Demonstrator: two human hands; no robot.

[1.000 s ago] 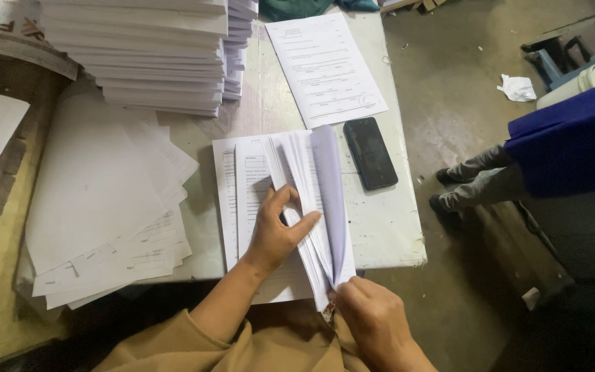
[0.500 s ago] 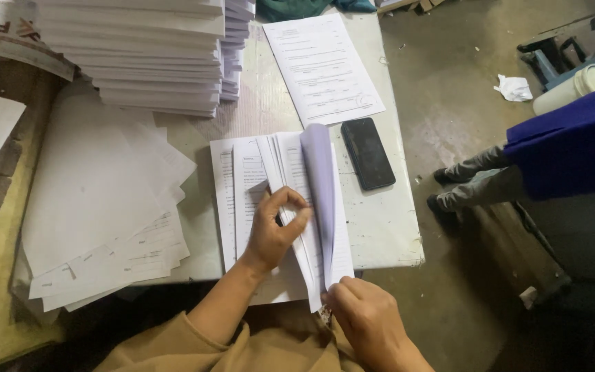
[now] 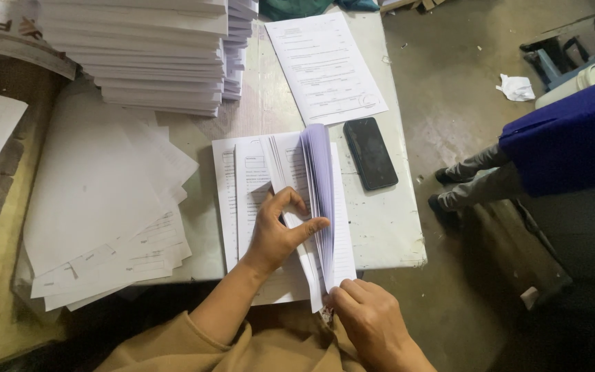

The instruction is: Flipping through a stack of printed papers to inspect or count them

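While we look down from the head camera, we list what lies from the hands outward.

Left hand: our left hand point(image 3: 277, 234) rests on the sheaf of printed white sheets point(image 3: 280, 200), its fingers curled and the thumb stretched right until its tip touches the lifted pages; it presses rather than clasps.

Right hand: our right hand point(image 3: 370, 320) sits at the near corner of the same sheaf, just past the table edge, its fingers closed in a pinch on the bottom ends of the raised pages.

Sheaf: it lies at the near edge of the white tabletop point(image 3: 387, 220), fanned to the left, with a bundle of pages standing up on edge along its right side between our two hands.

Sleeve: a tan sleeve point(image 3: 173, 341) covers our left forearm.

Phone: a black rectangular phone point(image 3: 370, 153) lies flat just beside the sheaf, to its right, apart from it.

Single sheet: one printed white page point(image 3: 324, 65) lies beyond the phone, toward the far edge.

Loose papers: a spread heap of mostly blank white sheets point(image 3: 98, 200) lies left of the sheaf, hanging over the table edge.

Tall stack: a high pile of white paper bundles point(image 3: 139, 55) stands at the far left.

Other person: someone in a deep blue garment point(image 3: 566, 138), grey trousers and dark shoes stands on the concrete floor point(image 3: 449, 89) to the right.

Scrap: a crumpled white paper point(image 3: 516, 87) lies on the floor.
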